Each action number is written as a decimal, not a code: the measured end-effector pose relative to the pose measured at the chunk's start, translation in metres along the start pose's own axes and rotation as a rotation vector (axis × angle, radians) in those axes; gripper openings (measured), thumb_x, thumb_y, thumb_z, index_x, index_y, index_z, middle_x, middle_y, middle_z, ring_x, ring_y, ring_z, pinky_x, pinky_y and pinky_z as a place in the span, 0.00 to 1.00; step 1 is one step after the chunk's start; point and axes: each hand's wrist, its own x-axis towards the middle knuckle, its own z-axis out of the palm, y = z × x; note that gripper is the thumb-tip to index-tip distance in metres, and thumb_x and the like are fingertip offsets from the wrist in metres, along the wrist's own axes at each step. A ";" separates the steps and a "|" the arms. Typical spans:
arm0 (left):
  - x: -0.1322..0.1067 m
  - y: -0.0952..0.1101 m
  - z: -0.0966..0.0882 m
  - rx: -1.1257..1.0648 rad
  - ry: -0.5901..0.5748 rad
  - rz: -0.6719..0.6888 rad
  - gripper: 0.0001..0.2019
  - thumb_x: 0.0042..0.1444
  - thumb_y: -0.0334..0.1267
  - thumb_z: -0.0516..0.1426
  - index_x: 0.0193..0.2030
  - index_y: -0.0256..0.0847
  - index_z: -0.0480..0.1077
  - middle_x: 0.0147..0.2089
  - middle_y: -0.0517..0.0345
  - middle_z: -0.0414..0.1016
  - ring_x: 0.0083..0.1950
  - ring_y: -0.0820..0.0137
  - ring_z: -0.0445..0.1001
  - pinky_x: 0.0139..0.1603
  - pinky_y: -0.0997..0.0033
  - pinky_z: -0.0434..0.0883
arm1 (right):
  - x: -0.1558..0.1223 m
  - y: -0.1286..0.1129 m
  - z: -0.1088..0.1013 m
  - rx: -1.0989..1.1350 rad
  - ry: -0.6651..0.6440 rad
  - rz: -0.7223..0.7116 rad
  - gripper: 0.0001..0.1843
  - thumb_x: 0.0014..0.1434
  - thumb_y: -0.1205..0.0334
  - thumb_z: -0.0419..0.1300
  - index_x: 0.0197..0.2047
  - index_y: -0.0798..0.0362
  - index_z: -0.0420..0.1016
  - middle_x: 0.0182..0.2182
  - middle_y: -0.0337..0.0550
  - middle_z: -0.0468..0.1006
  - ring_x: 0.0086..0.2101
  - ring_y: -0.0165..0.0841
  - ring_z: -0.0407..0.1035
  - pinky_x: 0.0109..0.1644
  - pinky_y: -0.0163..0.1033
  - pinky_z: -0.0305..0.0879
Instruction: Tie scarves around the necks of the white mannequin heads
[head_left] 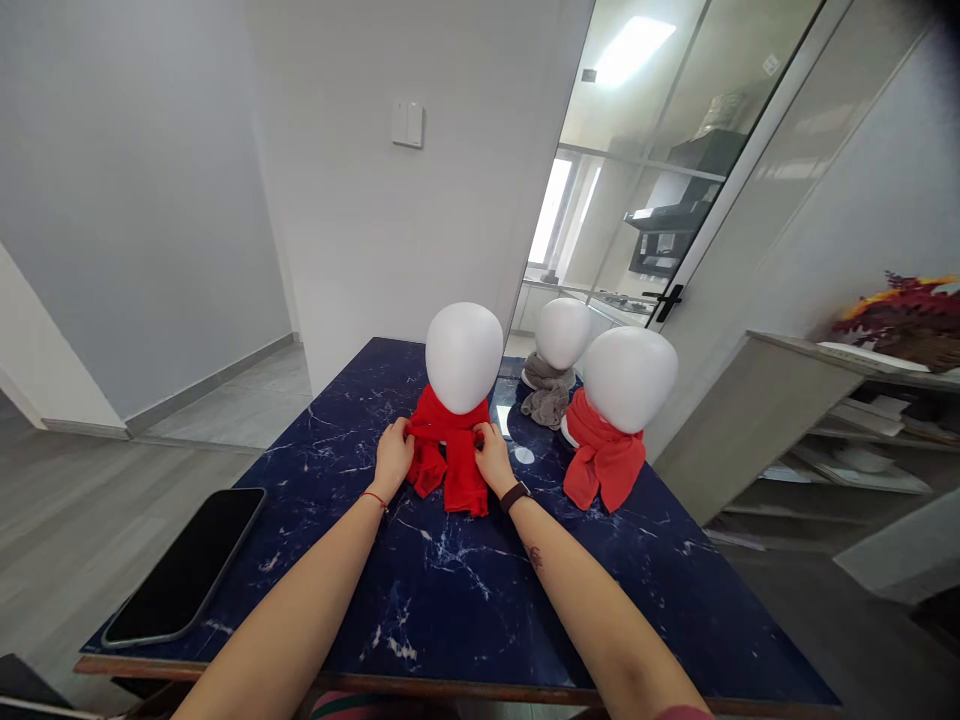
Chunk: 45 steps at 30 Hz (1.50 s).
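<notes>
A bright red scarf (466, 470) is wrapped round the base of a white mannequin head (465, 358) near the middle of the table, its two ends hanging down in front. My left hand (394, 455) pinches the scarf at its left side. On the other side, my right hand (493, 458) has its fingers closed on the scarf's right edge. To the right stands a second white head (631, 378) with a coral scarf (606, 455) round it. Behind, a third white head (562, 333) wears a grey scarf (549, 390). My fingertips are partly hidden in the red folds.
A dark blue marble-patterned table (435, 610) bears the heads. At its left front lies a black phone (187, 565). A glass door with a black handle (666, 302) stands behind. Shelves (817, 450) with a red and yellow flower arrangement (900, 320) are at the right.
</notes>
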 end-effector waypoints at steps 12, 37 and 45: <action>0.015 -0.017 0.005 -0.579 0.168 -0.342 0.14 0.53 0.29 0.44 0.45 0.41 0.61 0.28 0.59 0.71 0.27 0.71 0.74 0.34 0.70 0.71 | 0.018 0.032 -0.006 0.150 0.258 0.294 0.14 0.60 0.63 0.37 0.30 0.51 0.60 0.22 0.38 0.65 0.25 0.32 0.67 0.28 0.36 0.67; 0.016 0.002 -0.009 -1.383 0.095 -0.664 0.09 0.53 0.25 0.53 0.38 0.42 0.66 0.32 0.60 0.75 0.30 0.76 0.74 0.36 0.74 0.71 | 0.006 0.011 -0.009 0.032 0.208 0.117 0.06 0.54 0.66 0.54 0.33 0.53 0.71 0.35 0.44 0.67 0.33 0.33 0.65 0.43 0.40 0.64; 0.028 -0.003 -0.020 -1.503 0.222 -0.746 0.12 0.58 0.22 0.46 0.41 0.39 0.66 0.33 0.58 0.75 0.32 0.78 0.76 0.36 0.80 0.73 | 0.011 0.035 -0.011 0.187 0.348 0.342 0.13 0.50 0.56 0.53 0.33 0.55 0.73 0.30 0.44 0.73 0.29 0.33 0.67 0.35 0.38 0.66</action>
